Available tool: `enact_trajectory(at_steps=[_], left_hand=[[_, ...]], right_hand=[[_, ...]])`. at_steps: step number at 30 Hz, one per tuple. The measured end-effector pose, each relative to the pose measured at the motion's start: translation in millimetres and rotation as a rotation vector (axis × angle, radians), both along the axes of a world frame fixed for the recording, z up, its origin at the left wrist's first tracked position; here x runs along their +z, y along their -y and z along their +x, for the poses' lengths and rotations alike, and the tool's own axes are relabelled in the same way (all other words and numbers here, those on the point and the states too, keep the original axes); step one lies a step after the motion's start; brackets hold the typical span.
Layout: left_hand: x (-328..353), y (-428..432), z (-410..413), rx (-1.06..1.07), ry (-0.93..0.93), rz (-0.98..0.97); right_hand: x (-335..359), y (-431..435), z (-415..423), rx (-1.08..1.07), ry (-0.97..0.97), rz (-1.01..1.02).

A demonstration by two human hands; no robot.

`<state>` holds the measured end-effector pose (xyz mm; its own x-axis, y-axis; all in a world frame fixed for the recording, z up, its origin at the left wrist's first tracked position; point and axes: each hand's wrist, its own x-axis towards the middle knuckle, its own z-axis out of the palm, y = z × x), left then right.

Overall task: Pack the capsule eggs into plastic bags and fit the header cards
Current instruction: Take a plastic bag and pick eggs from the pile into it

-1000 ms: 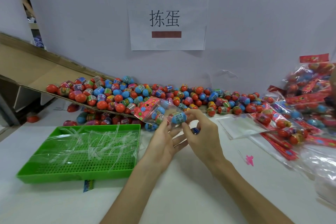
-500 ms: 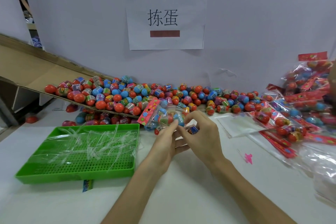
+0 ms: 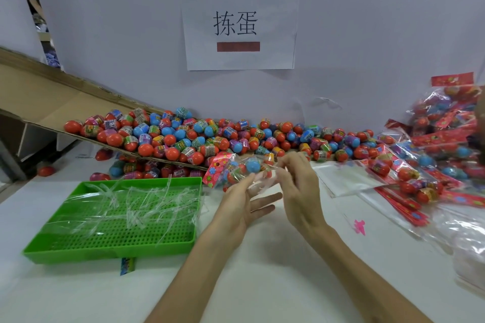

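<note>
Beside the perforated green plastic tray (image 3: 110, 241), glossy plastic eggs (image 3: 168, 139) lay on a matt cardboard ramp (image 3: 52, 102).

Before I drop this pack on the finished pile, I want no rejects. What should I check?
1. The bag holds capsule eggs: ok.
2. The header card sits on its left end: ok.
3. Card fixed firmly: cannot tell.
4. Right end closed: cannot tell, fingers cover it.
5. Both left hand and right hand hold the bag: ok.
6. The finished pile lies to the right: ok.
</note>
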<state>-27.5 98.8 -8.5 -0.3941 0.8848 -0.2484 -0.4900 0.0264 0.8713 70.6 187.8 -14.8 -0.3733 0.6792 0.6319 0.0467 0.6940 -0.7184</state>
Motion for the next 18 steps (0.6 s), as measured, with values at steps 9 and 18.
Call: enact_trajectory(at_steps=[9, 18], left_hand=[[0.7, 0.5, 0.5, 0.025, 0.026, -0.033], [2.8, -0.1, 3.7, 0.014, 0.056, -0.03]], right_hand=[[1.3, -2.5, 1.6, -0.071, -0.006, 0.137], [-4.2, -9.8, 1.1, -0.039, 0.12, 0.163]])
